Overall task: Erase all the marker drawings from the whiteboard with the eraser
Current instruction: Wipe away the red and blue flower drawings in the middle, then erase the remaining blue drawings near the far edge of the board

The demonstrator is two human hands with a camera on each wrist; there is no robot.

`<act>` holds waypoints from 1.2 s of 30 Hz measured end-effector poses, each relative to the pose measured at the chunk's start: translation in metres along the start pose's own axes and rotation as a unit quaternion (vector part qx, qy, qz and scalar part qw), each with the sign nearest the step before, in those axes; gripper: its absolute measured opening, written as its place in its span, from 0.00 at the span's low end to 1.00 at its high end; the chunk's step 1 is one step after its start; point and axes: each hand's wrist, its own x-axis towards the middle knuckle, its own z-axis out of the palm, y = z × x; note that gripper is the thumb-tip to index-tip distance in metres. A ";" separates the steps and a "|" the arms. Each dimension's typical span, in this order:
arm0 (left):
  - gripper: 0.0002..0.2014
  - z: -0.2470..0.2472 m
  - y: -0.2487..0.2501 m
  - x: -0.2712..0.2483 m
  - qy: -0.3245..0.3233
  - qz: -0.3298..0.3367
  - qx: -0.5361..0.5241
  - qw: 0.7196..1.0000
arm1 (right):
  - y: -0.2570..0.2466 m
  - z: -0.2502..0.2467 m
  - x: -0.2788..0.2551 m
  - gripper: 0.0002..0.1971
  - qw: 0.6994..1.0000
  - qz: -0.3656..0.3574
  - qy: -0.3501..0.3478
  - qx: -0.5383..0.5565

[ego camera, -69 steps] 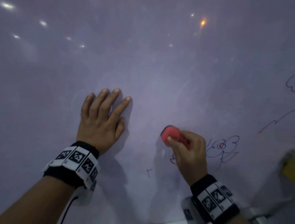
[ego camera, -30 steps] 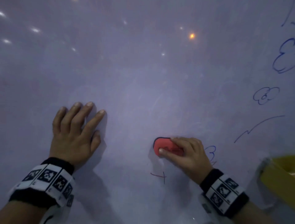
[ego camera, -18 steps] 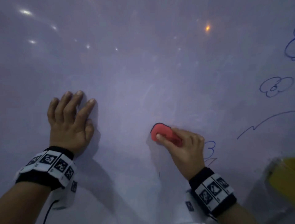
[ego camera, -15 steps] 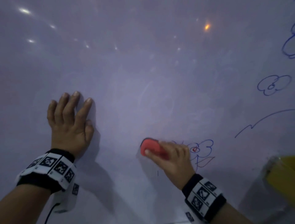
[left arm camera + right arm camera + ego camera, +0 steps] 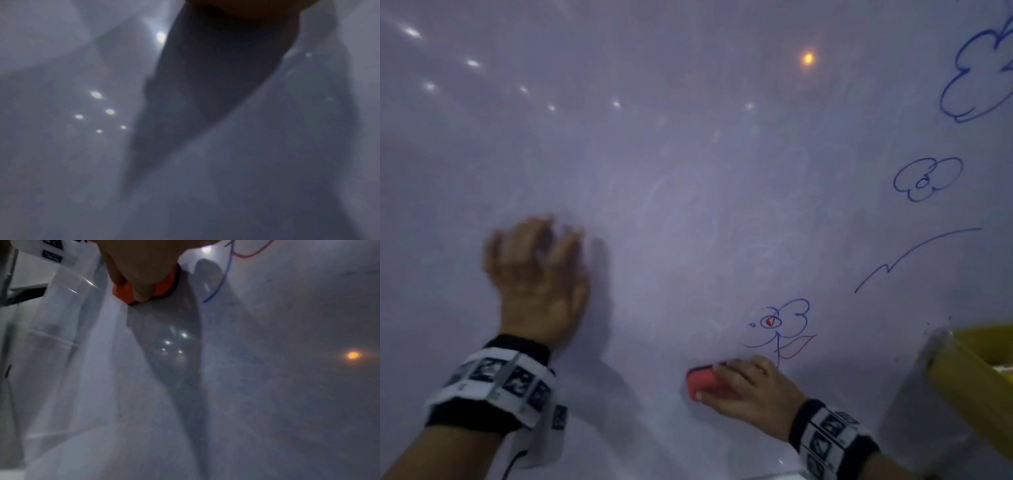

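The whiteboard (image 5: 688, 171) fills the head view. My right hand (image 5: 726, 382) grips a red eraser (image 5: 700, 382) and presses it on the board near the bottom edge, just below and left of a small blue flower with a red centre (image 5: 786, 322). In the right wrist view the eraser (image 5: 123, 292) shows under my fingers (image 5: 144, 272), with the flower's blue stem (image 5: 224, 280) beside it. My left hand (image 5: 537, 246) lies on the board at the left, motion-blurred, holding nothing. More blue drawings sit at the right: a flower (image 5: 928, 178), a cloud shape (image 5: 979, 75) and a zigzag line (image 5: 914, 260).
A yellow object (image 5: 976, 373) with a grey edge juts in at the lower right, close to the board's corner. Ceiling lights reflect on the glossy board (image 5: 94, 95). The left wrist view shows only board and my hand's shadow.
My right hand has slid the eraser down and away from the small flower, over the spot where a small mark was. My left hand has shifted right and is now blurred.
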 end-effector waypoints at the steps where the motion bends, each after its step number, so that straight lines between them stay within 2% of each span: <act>1: 0.18 0.006 0.015 0.001 0.004 0.043 -0.006 0.999 | 0.003 -0.002 -0.005 0.18 1.000 -0.021 0.009 -0.003; 3: 0.20 0.020 0.037 -0.001 -0.011 0.085 -0.002 0.996 | 0.021 -0.021 0.008 0.17 0.997 -0.007 0.073 -0.028; 5: 0.21 0.027 0.045 -0.003 -0.019 0.081 0.020 0.996 | 0.037 -0.046 0.035 0.15 0.985 0.091 0.143 -0.038; 6: 0.21 0.029 0.044 -0.004 -0.020 0.076 0.026 0.997 | 0.044 -0.048 0.044 0.18 0.975 0.151 0.158 -0.031; 8: 0.22 0.028 0.043 -0.005 -0.026 0.075 0.027 0.996 | 0.039 -0.041 0.055 0.21 0.965 0.237 0.101 0.041; 9: 0.22 0.028 0.043 -0.005 -0.028 0.076 0.026 0.996 | 0.030 -0.037 0.055 0.21 0.966 0.234 0.087 0.069; 10: 0.22 0.027 0.044 -0.006 -0.030 0.076 0.024 0.996 | 0.019 -0.025 0.046 0.21 0.979 0.179 0.080 0.050; 12: 0.23 0.027 0.045 -0.006 -0.031 0.076 0.024 0.996 | 0.002 0.002 0.014 0.21 0.996 0.024 0.083 0.000; 14: 0.24 0.027 0.044 -0.007 -0.026 0.079 0.023 0.996 | 0.013 0.006 -0.011 0.18 0.998 -0.036 0.056 -0.005; 16: 0.23 0.027 0.044 -0.006 -0.023 0.078 0.023 0.996 | 0.035 -0.014 -0.012 0.17 0.996 -0.008 0.079 -0.032; 19: 0.22 0.026 0.044 -0.004 -0.029 0.078 0.022 0.996 | 0.074 -0.046 0.001 0.16 0.984 0.113 0.124 -0.057; 20: 0.22 0.025 0.044 -0.005 -0.031 0.077 0.018 0.996 | 0.078 -0.046 0.002 0.14 0.977 0.165 0.115 -0.070; 21: 0.22 0.024 0.044 -0.005 -0.031 0.075 0.015 0.997 | 0.077 -0.042 0.002 0.11 0.975 0.198 0.092 -0.029; 22: 0.22 0.024 0.045 -0.005 -0.031 0.072 0.011 0.997 | 0.069 -0.036 -0.001 0.11 0.978 0.196 0.055 -0.041; 24: 0.22 0.022 0.046 -0.003 -0.030 0.069 0.011 0.997 | 0.052 -0.021 -0.021 0.09 0.990 0.135 0.037 0.014; 25: 0.21 0.021 0.046 -0.001 -0.030 0.068 0.011 0.997 | 0.047 -0.013 -0.035 0.12 0.995 0.088 0.034 -0.025; 27: 0.20 0.018 0.051 0.000 -0.036 0.052 -0.001 0.998 | 0.046 -0.006 -0.062 0.17 0.999 0.020 0.018 -0.023; 29: 0.20 0.014 0.071 -0.009 -0.052 0.043 -0.045 0.997 | 0.046 -0.015 -0.061 0.16 0.999 0.016 0.044 -0.024; 30: 0.20 0.011 0.088 -0.017 -0.066 0.066 -0.075 0.993 | 0.049 -0.023 -0.053 0.14 0.997 0.049 0.063 -0.013; 32: 0.23 0.011 0.128 -0.034 -0.104 0.168 -0.119 0.973 | 0.060 -0.039 -0.034 0.10 0.984 0.131 0.117 0.014; 34: 0.22 0.018 0.159 -0.039 -0.128 0.252 -0.131 0.950 | 0.069 -0.046 -0.019 0.06 0.969 0.173 0.175 0.024; 36: 0.18 0.030 0.178 -0.027 -0.122 0.262 -0.149 0.945 | 0.072 -0.049 -0.010 0.05 0.960 0.189 0.201 0.042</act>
